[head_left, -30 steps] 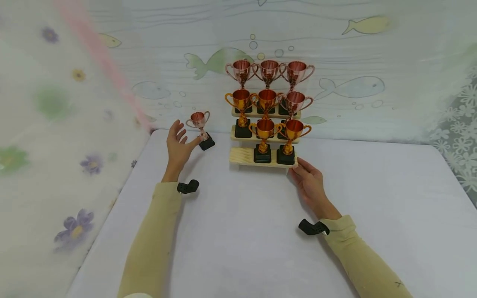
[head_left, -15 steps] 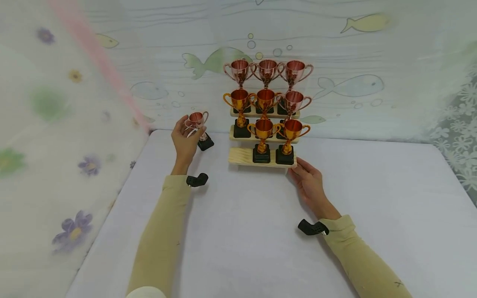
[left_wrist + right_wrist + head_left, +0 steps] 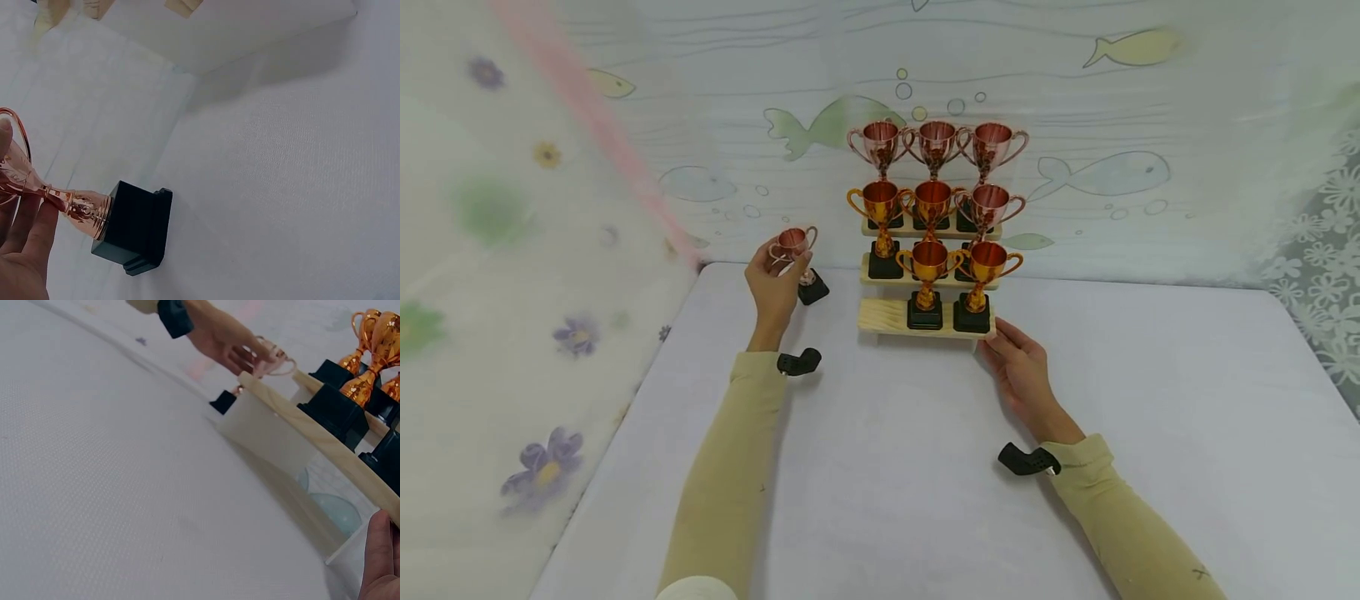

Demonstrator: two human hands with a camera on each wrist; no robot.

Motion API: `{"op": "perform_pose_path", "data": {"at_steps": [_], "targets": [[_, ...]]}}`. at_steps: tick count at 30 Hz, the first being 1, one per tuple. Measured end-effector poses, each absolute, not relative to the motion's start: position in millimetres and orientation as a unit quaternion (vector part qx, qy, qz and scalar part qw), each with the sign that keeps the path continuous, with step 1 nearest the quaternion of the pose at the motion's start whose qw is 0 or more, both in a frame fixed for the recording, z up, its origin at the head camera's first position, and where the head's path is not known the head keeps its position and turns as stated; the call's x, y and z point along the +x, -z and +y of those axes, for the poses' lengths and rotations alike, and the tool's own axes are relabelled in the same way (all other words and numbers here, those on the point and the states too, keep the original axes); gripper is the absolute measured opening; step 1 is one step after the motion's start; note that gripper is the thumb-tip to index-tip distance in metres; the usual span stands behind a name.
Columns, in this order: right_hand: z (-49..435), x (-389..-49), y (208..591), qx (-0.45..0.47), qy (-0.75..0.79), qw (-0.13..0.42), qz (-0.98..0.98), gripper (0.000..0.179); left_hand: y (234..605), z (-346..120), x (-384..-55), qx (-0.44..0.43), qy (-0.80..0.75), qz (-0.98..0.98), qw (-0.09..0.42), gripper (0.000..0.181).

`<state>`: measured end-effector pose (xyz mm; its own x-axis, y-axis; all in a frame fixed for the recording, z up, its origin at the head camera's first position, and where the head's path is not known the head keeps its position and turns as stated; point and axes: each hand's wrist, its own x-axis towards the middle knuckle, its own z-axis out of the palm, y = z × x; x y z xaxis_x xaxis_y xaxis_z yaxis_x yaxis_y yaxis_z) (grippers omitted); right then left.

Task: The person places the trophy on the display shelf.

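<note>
My left hand (image 3: pixel 772 296) grips a small rose-gold trophy (image 3: pixel 792 242) by its cup, left of a tiered wooden stand (image 3: pixel 882 317). The trophy leans, with its black base (image 3: pixel 134 228) down and to the right. In the left wrist view, fingers (image 3: pixel 39 240) lie under the cup and its stem shows. My right hand (image 3: pixel 1022 375) holds the right end of the stand's lowest shelf, a finger (image 3: pixel 378 550) against the wood's edge. Two gold trophies (image 3: pixel 928 262) stand on that shelf, with bare wood at its left end.
The middle tier bears two gold trophies (image 3: pixel 880 200) and a rose-gold one (image 3: pixel 990 204). Three rose-gold trophies (image 3: pixel 937 142) fill the top tier. A fish-printed curtain (image 3: pixel 1090 100) hangs close behind; a flowered one (image 3: pixel 490 350) borders the white table (image 3: pixel 887 467) on the left.
My left hand has moved right and its fingers have come round the trophy's cup, where before only the thumb was near its stem. The right hand and stand have stayed in place.
</note>
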<state>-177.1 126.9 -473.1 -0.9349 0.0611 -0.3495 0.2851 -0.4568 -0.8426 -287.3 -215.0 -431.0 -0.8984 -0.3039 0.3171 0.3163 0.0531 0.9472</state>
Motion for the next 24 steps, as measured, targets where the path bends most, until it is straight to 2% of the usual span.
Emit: {"op": "perform_pose_path", "data": {"at_steps": [17,24], "targets": [[126.1,-176.0,471.8,0.167,0.842,0.065,0.509,0.053,415.3,-215.5,-245.4,-0.052,0.635,-0.740,0.216,0.044],[126.4,-176.4,470.4,0.168,0.842,0.070,0.508,0.054,426.2,-219.3,-234.2,-0.075,0.621,-0.759,0.184,0.045]]}}
